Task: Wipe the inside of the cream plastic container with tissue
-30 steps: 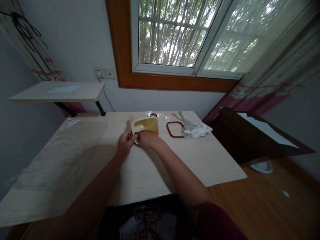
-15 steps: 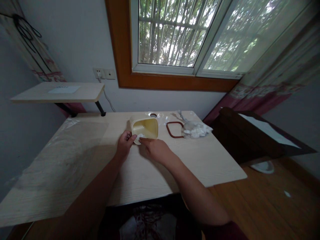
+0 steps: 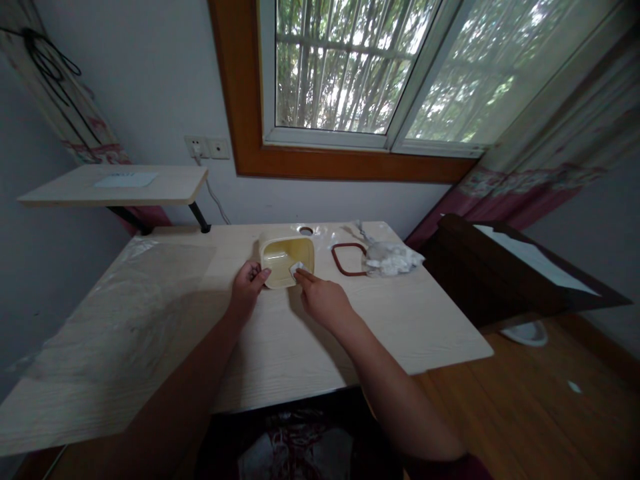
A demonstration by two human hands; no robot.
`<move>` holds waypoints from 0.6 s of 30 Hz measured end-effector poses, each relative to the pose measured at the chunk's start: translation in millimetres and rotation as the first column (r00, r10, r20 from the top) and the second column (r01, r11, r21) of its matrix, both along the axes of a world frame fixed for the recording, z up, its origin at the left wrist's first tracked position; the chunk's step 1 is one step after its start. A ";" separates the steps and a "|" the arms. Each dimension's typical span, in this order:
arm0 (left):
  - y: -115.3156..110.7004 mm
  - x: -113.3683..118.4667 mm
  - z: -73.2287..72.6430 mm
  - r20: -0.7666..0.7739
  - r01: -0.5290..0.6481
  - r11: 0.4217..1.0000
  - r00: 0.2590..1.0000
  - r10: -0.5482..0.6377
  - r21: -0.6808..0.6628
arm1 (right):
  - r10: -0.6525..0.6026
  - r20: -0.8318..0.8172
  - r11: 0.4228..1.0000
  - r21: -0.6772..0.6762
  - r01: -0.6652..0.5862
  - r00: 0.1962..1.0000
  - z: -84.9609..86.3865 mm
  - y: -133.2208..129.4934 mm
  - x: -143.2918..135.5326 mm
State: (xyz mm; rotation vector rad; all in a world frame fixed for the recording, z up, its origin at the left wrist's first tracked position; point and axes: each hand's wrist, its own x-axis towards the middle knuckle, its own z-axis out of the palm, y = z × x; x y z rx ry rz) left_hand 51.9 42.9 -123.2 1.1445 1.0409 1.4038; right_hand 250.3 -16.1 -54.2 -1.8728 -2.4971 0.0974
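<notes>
A pale yellow plastic container [image 3: 274, 280] lies tipped on the table, its opening facing me. My left hand [image 3: 246, 287] grips its lower left rim, with the thumb on the near side. Between the fingers of my right hand [image 3: 323, 297] is a small white tissue [image 3: 296, 268], pressed against the container's inside near the lower right rim. To the right, a reddish-brown rounded square ring [image 3: 336, 259] lies on the table. Beside the ring sits a clear plastic bag [image 3: 395, 259] with white crumpled material in it.
Clear plastic sheeting [image 3: 150, 300] covers the left part of the wooden table [image 3: 400, 333]. A small raised shelf [image 3: 170, 190] stands at the back left. Beyond the table's right edge is a dark brown piece of furniture [image 3: 500, 273] with paper on it.
My right hand has shifted right along the container's rim, carrying the tissue from the lower left to the lower right. The left hand stays nearly in place on the rim.
</notes>
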 end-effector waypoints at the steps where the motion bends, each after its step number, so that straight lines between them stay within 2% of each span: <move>1: 0.1 -0.3 -0.8 -0.001 -0.001 1.000 1.000 0.001 -0.002 | 0.003 -0.005 1.000 -0.002 -0.003 1.000 -0.1 -0.7 -2.4; 10: -0.4 -0.5 0.3 -0.034 -0.007 1.000 0.999 0.007 -0.009 | 0.117 -0.195 0.991 -0.043 -0.127 0.974 4.0 -12.7 -32.9; 15: -1.1 -0.4 2.1 -0.060 -0.036 0.999 0.998 0.037 0.009 | 0.150 -0.362 0.985 -0.028 -0.172 0.920 -1.8 -18.2 -40.2; 18: -0.9 -0.3 0.9 -0.053 -0.034 0.999 0.998 0.035 0.015 | 0.169 -0.490 0.981 -0.001 -0.194 0.855 -7.6 -18.9 -42.5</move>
